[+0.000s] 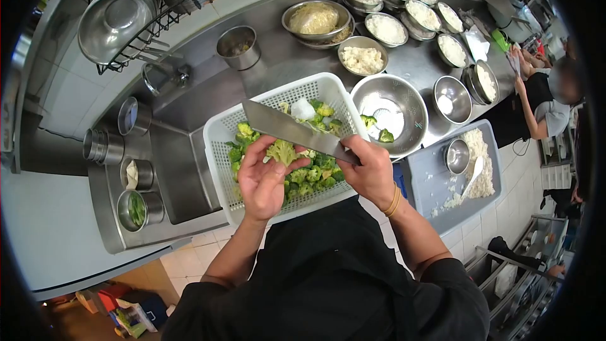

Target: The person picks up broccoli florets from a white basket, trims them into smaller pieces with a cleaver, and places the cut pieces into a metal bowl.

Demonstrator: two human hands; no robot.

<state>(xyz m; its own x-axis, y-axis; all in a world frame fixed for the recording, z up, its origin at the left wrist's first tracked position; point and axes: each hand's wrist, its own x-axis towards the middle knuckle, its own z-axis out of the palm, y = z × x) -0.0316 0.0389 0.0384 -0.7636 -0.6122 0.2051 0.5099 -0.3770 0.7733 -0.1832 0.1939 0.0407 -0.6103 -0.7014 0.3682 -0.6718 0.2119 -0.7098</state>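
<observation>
My left hand (264, 184) is closed around a pale green broccoli piece (282, 151), its stalk side turned up. A cleaver (291, 130) with a broad metal blade is gripped by its handle in my right hand (369, 172). The blade slants across, just above the piece. Both hands are over a white perforated basket (346, 102) that holds many cut broccoli florets (310, 180) and a white lump (303, 110). Beside it on the right, a perforated steel bowl (413, 110) has a few florets (386, 136) in it.
Rice-filled bowls (386, 29) crowd the back right counter. A grey tray (423, 180) with rice, a small bowl and a spoon lies at right. On the left are a sink (183, 183) and steel pots (149, 208). Another person (536, 113) stands at far right.
</observation>
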